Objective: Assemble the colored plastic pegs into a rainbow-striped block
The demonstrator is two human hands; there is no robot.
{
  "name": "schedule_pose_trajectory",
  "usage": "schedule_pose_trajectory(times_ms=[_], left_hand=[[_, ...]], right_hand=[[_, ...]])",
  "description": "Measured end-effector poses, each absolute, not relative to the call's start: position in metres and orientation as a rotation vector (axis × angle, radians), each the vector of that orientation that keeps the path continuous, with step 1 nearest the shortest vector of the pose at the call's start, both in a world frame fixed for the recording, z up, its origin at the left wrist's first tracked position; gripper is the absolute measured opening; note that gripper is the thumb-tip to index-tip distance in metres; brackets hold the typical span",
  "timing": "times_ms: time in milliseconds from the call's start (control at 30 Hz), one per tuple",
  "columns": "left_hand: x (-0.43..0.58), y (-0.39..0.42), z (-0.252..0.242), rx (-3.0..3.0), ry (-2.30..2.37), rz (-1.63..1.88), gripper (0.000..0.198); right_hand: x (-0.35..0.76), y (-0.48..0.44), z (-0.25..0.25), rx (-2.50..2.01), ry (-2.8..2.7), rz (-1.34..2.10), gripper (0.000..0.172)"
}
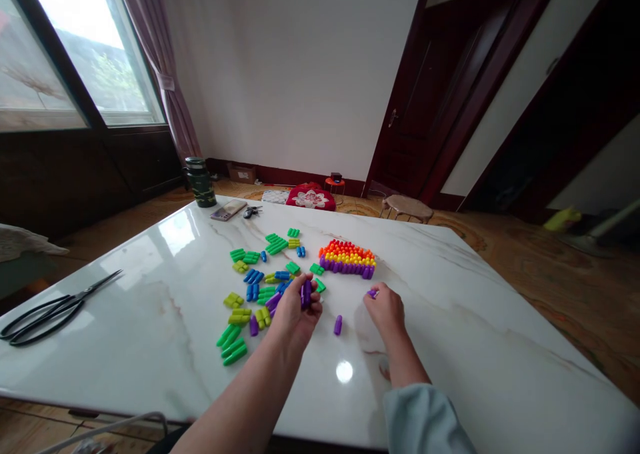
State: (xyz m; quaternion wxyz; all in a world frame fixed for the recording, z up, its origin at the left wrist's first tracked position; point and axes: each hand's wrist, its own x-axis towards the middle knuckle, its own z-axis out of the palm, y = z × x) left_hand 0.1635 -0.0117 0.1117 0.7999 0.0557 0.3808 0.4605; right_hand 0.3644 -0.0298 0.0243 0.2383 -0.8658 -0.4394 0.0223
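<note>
Clearly, left fingers point(306, 299) clasp stubby glossy purple pegs point(305, 293); right fingers point(376, 297) pinch a purple peg point(371, 293).

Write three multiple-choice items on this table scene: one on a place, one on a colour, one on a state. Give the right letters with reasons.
1. Where do the scissors lie on the table?
A. near its left edge
B. beside the door
C. on the stacked block

2. What colour are the pieces in the left hand?
A. orange
B. purple
C. yellow

3. How is the single purple piece between the hands?
A. gripped by the right hand
B. joined to the stacked block
C. lying loose on the table

Answers: 1 A, the scissors sit far left, apart from the pieces. 2 B, purple pieces show between its fingers. 3 C, neither the left hand nor the right hand touches it.
</note>
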Motion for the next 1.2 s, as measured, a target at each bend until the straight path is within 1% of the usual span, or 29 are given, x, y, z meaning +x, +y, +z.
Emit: schedule_pose_trajectory(times_ms=[67,133,267,300,333,433,467,600,733,800,1000,1200], left_hand=[[0.163,-0.011,0.112,0.113,0.818,0.991,0.004],[0.164,-0.011,0.112,0.110,0.820,0.990,0.004],[0.164,-0.011,0.112,0.107,0.817,0.986,0.003],[0.164,-0.011,0.112,0.108,0.818,0.985,0.003],[0.164,-0.011,0.112,0.110,0.817,0.985,0.003],[0.165,-0.011,0.112,0.119,0.816,0.982,0.003],[0.165,-0.012,0.112,0.121,0.816,0.978,0.004],[0.164,-0.012,0.113,0.123,0.816,0.964,0.006],[0.163,-0.012,0.112,0.126,0.806,0.957,0.005],[0.164,-0.011,0.111,0.131,0.805,0.955,0.004],[0.165,-0.011,0.108,0.140,0.802,0.949,0.004],[0.165,-0.012,0.110,0.156,0.804,0.937,0.006]], right_hand=[[0.367,-0.022,0.019,-2.416,-1.225,0.048,0.022],[0.368,-0.014,0.012,-2.363,-1.244,0.060,0.023],[0.367,-0.007,0.001,-2.128,-1.238,0.145,0.039],[0.366,-0.008,0.000,-2.087,-1.204,0.157,0.041],[0.365,-0.009,-0.001,-2.061,-1.174,0.159,0.038],[0.362,-0.016,-0.001,-2.072,-1.190,0.124,0.015],[0.361,-0.018,-0.001,-2.090,-1.230,0.114,0.015],[0.358,-0.020,-0.004,-2.108,-1.341,0.118,0.015],[0.357,-0.016,-0.009,-2.102,-1.415,0.086,0.031],[0.358,-0.014,-0.010,-2.105,-1.456,0.062,0.035],[0.360,-0.011,-0.014,-2.074,-1.582,-0.046,0.030],[0.363,-0.007,-0.018,-2.094,-1.565,-0.060,0.032]])
